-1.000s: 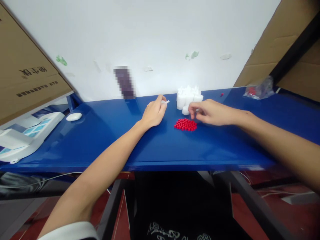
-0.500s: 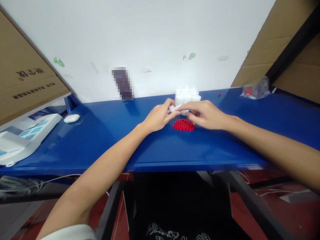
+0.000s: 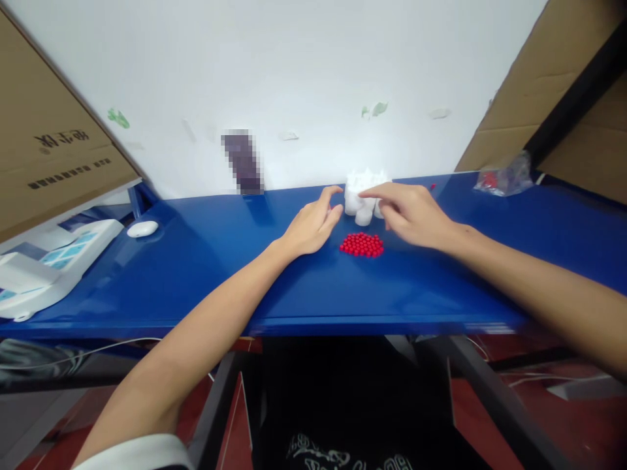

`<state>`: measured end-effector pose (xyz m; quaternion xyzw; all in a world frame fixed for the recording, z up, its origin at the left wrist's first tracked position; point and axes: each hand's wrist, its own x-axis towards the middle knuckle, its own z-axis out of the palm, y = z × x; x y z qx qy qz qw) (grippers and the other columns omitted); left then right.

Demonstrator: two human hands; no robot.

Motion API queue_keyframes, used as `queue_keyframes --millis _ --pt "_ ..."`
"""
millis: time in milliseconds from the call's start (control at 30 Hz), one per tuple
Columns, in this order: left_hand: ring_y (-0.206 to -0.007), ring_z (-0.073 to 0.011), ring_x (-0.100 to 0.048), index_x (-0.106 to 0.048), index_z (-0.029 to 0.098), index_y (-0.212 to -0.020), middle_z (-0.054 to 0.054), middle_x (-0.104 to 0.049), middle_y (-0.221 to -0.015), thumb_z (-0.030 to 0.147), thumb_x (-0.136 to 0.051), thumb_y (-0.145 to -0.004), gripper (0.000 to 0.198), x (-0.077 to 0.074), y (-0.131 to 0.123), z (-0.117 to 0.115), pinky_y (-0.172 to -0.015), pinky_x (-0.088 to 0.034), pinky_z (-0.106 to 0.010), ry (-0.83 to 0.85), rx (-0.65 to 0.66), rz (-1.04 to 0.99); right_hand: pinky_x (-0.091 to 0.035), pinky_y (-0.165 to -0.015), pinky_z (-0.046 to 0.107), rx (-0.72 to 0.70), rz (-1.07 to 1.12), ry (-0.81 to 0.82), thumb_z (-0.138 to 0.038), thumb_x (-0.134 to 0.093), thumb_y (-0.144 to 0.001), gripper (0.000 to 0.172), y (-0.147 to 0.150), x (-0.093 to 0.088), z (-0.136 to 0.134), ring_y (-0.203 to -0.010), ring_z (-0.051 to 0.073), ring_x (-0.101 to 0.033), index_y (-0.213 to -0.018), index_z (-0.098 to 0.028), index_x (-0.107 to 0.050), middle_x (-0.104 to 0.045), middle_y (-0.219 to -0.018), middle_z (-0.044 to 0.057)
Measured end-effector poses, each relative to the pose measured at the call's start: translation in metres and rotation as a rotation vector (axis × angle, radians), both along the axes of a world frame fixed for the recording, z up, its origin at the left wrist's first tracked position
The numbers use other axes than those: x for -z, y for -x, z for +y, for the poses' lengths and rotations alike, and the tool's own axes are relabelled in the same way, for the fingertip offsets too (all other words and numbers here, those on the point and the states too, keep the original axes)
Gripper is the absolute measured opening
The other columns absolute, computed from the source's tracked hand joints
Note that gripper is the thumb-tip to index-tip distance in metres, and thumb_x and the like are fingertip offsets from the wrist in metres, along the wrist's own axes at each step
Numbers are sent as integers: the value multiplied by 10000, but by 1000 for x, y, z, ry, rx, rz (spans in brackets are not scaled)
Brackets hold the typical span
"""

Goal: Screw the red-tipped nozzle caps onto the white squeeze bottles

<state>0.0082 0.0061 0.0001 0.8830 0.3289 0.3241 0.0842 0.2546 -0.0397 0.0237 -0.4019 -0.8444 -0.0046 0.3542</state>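
My left hand [image 3: 313, 223] is held over the blue table with thumb and index finger apart; I see nothing between them. To its right stands a cluster of white plastic pieces [image 3: 351, 196] with small pointed tops. My right hand [image 3: 414, 212] reaches in from the right, index finger stretched out across the front of the cluster, thumb apart below. Whether its fingertip touches a white piece I cannot tell. A short white cylinder [image 3: 363, 216] stands just below that finger. Nearer me lies a flat pile of small red beads [image 3: 362, 245].
A clear plastic bag [image 3: 504, 179] with red bits lies at the back right. A white oval object [image 3: 142, 229] and a white device with blue panels [image 3: 63, 261] are at the left. Cardboard [image 3: 53, 124] flanks the blue table [image 3: 313, 294]; a white wall is behind.
A white piece was between my two hands before. Now my left hand is free of it and its fingers are apart. My right hand has moved away, toward the white cluster.
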Motion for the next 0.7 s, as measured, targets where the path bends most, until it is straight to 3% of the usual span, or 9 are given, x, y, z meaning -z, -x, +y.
queue_keyframes --millis 167,367,533,700 --pt "-687 -179 -520 -413 226 -1041 -3 -541 -798 165 -406 -944 115 3 5 8 -673 -414 -327 -13 -30 -2 -562 -931 492 106 -61 10 -151 -443 -903 454 -7 -1 8 -1052 310 -737 -1229 -199 -756 -784 -1162 113" --pt "-744 -161 -543 -437 213 -1006 -34 -606 -886 205 -406 -994 35 5 3 8 -736 -453 -318 -64 71 9 -517 -957 472 94 -144 56 -198 -445 -928 411 -7 1 11 -1082 319 -706 -1205 -158 -745 -750 -1211 149" --pt "-772 -150 -607 -601 188 -1069 -21 -685 -900 327 -578 -973 171 3 0 5 -759 -468 -280 -42 114 -15 -480 -802 411 100 -156 41 -283 -505 -925 292 -9 -9 5 -835 258 -663 -1110 -161 -694 -720 -1105 144" --pt "-696 -134 -615 -652 177 -1014 -4 -692 -808 349 -539 -998 207 1 0 2 -711 -456 -266 -19 110 -11 -396 -691 350 -28 -345 262 -303 -515 -922 151 -11 -19 2 -712 207 -589 -913 -210 -634 -680 -832 52"
